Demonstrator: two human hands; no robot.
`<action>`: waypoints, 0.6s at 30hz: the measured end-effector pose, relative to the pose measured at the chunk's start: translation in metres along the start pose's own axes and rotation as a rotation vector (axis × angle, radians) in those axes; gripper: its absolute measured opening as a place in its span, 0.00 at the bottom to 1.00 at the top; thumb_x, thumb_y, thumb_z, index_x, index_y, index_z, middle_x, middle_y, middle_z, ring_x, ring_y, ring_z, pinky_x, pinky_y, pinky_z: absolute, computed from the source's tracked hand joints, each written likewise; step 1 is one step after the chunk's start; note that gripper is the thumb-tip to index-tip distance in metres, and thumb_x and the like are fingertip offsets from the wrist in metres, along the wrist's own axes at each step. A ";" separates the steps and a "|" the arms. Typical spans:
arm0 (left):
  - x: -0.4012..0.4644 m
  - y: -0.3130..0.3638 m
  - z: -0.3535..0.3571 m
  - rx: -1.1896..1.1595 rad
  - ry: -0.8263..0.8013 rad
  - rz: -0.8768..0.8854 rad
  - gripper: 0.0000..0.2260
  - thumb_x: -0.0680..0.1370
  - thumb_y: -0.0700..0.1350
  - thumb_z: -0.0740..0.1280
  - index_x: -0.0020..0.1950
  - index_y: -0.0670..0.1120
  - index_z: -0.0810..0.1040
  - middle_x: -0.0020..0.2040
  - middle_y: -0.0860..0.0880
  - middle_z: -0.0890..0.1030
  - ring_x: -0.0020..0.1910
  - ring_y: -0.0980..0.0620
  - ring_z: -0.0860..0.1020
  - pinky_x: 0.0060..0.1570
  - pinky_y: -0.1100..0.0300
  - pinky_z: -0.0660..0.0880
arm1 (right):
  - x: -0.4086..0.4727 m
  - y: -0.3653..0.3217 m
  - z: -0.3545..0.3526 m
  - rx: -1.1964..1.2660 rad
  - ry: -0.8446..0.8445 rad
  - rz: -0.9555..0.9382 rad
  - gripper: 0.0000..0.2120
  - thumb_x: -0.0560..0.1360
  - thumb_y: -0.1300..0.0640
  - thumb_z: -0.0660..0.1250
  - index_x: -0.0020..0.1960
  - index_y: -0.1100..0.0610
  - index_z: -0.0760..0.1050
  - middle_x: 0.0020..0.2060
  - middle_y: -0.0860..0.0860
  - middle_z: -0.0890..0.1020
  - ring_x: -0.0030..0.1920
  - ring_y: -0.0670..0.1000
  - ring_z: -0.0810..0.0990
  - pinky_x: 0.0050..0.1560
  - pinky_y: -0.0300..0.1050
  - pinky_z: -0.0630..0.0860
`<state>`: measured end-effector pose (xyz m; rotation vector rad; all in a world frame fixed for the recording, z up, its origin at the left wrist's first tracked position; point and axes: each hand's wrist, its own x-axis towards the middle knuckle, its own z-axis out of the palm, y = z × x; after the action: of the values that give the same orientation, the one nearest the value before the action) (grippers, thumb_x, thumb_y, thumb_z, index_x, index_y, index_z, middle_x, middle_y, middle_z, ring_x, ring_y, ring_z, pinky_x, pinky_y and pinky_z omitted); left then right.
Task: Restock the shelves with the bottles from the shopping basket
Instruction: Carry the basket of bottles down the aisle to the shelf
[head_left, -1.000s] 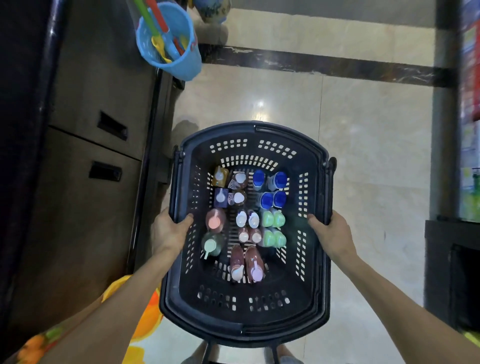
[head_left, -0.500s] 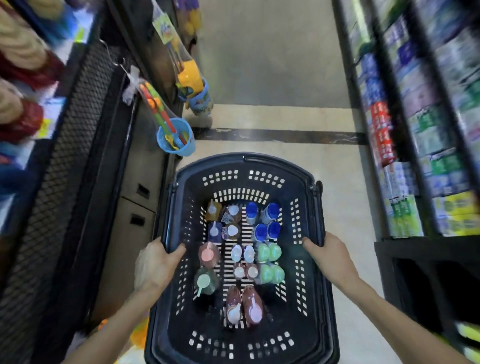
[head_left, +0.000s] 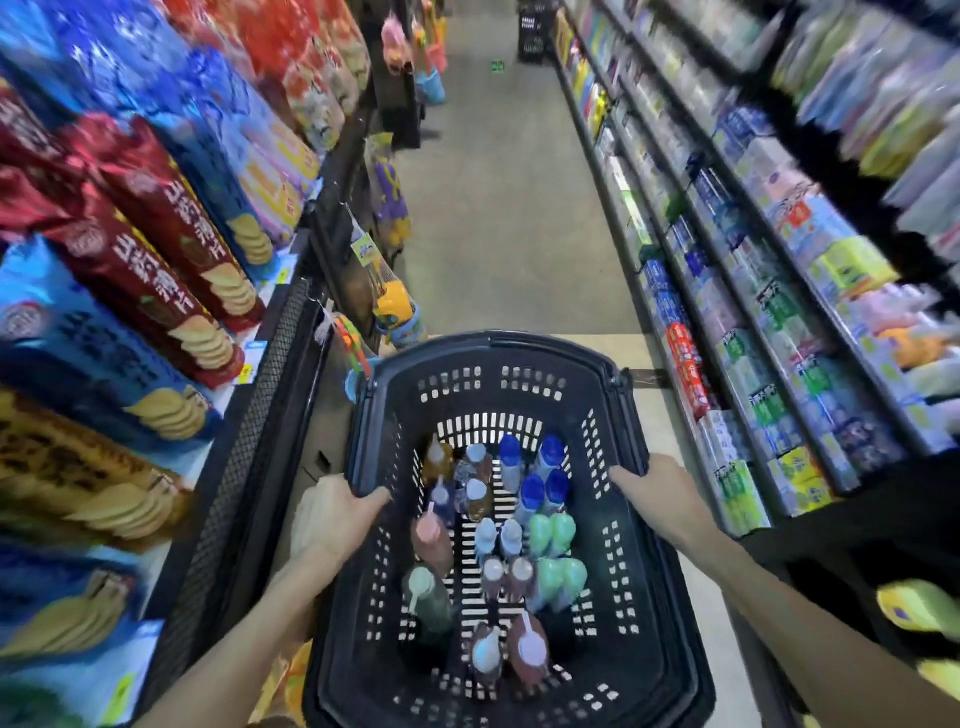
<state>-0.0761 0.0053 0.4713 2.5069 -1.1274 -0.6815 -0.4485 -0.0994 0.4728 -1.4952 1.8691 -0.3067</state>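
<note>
I've got my left hand (head_left: 332, 519) and right hand (head_left: 657, 493) with fingers curled over the shopping basket (head_left: 488, 358) rims; inside stand four blue-capped bottles (head_left: 532, 491), four green-capped bottles (head_left: 553, 532), plus others.

Both forearms are bare, no sleeve, watch or ring showing; a yellow-orange patterned garment (head_left: 291, 680) shows below.

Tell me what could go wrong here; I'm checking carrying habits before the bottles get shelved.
1. The bottles stand loose and upright in the shopping basket; a tilt could topple them against each other.
2. Left hand and right hand both hold the rim, so neither is free to steady a bottle.
3. Hanging toys jut into the aisle close to the basket's left front corner; it might snag them.
</note>
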 end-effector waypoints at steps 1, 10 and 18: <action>-0.005 0.003 -0.006 -0.004 -0.004 -0.005 0.19 0.71 0.59 0.72 0.34 0.44 0.74 0.36 0.45 0.80 0.36 0.43 0.79 0.36 0.54 0.78 | -0.005 0.000 -0.005 0.001 0.003 0.001 0.15 0.74 0.44 0.67 0.44 0.57 0.79 0.36 0.52 0.84 0.37 0.53 0.83 0.40 0.46 0.81; -0.026 0.023 -0.022 -0.013 -0.014 0.013 0.20 0.71 0.61 0.73 0.38 0.44 0.75 0.36 0.45 0.82 0.37 0.44 0.81 0.36 0.54 0.79 | -0.024 0.000 -0.031 -0.005 0.025 -0.040 0.13 0.74 0.45 0.66 0.44 0.55 0.79 0.37 0.50 0.84 0.38 0.52 0.83 0.43 0.46 0.81; -0.024 0.057 -0.028 0.034 -0.028 0.019 0.18 0.73 0.61 0.71 0.43 0.47 0.75 0.41 0.48 0.81 0.42 0.45 0.81 0.44 0.53 0.81 | -0.003 0.002 -0.044 -0.011 0.004 -0.003 0.15 0.73 0.45 0.66 0.45 0.56 0.78 0.38 0.52 0.84 0.38 0.53 0.83 0.39 0.45 0.78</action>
<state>-0.1097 -0.0109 0.5277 2.5191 -1.1807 -0.6998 -0.4786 -0.1066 0.5045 -1.5059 1.8744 -0.3019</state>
